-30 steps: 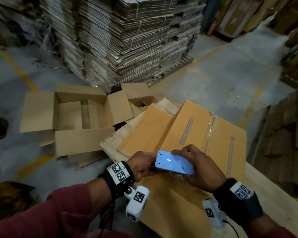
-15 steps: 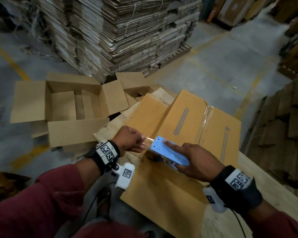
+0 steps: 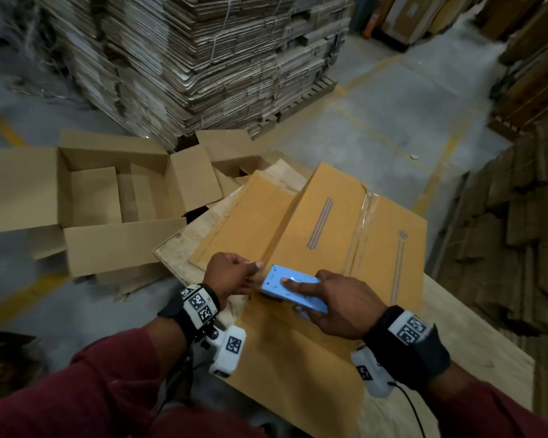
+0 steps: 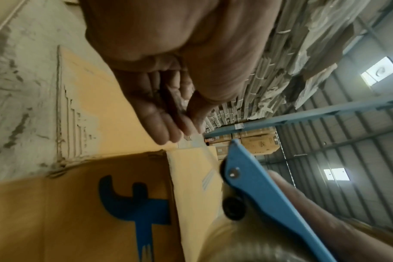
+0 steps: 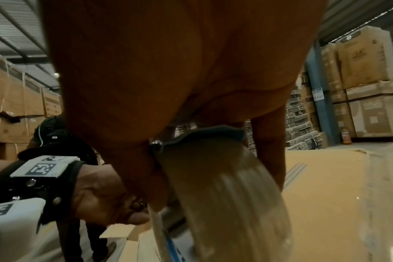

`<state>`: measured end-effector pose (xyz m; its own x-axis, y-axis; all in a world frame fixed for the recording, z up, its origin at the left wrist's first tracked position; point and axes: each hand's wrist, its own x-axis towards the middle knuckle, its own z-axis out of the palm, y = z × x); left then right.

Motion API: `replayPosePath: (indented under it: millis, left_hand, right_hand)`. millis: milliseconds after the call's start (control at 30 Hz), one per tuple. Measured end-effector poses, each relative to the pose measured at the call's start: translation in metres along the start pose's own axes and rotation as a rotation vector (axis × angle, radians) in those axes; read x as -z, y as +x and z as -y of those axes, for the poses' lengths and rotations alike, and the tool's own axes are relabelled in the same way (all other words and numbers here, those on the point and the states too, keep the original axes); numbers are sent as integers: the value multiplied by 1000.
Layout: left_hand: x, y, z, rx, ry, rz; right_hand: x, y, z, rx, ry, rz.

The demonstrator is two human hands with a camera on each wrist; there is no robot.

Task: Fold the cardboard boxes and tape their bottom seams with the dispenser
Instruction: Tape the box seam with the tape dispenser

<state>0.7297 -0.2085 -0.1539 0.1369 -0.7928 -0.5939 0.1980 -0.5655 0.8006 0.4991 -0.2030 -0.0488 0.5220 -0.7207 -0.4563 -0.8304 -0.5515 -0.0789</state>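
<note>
The right hand (image 3: 339, 306) is covering much of the blue dispenser (image 3: 293, 290), hiding its handle and the roll beneath in the head view. The right wrist view is showing the tape roll (image 5: 227, 191) only as a blur, with its lower part running off the bottom edge. In the left wrist view, the left hand (image 4: 168, 74) is filling the top, its fingertips (image 4: 166, 136) smearing against the box edge (image 4: 186, 150), so whether they are pinching tape cannot be told.

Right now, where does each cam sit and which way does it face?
Head: worn high, looks down at the box; both forearms show.
Left wrist: under the left hand, looks along its fingers pinching the tape end.
Right wrist: under the right hand, whose grip holds the dispenser.
All three share the dispenser.
</note>
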Motion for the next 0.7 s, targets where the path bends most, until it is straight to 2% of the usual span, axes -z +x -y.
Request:
replayPosePath:
  millis: [100, 200, 333, 700]
  left_hand:
    - [4, 6, 1, -39, -31, -74]
    - [6, 9, 0, -3, -71, -28]
    - [0, 11, -1, 6, -51, 16]
    - [3, 20, 10, 30, -15, -40]
  right_hand:
    - [-5, 1, -4, 12, 2, -11]
    - [-4, -6, -17, 28, 61, 18]
    - [0, -17, -29, 12, 15, 41]
    - [-5, -10, -21, -39, -55, 87]
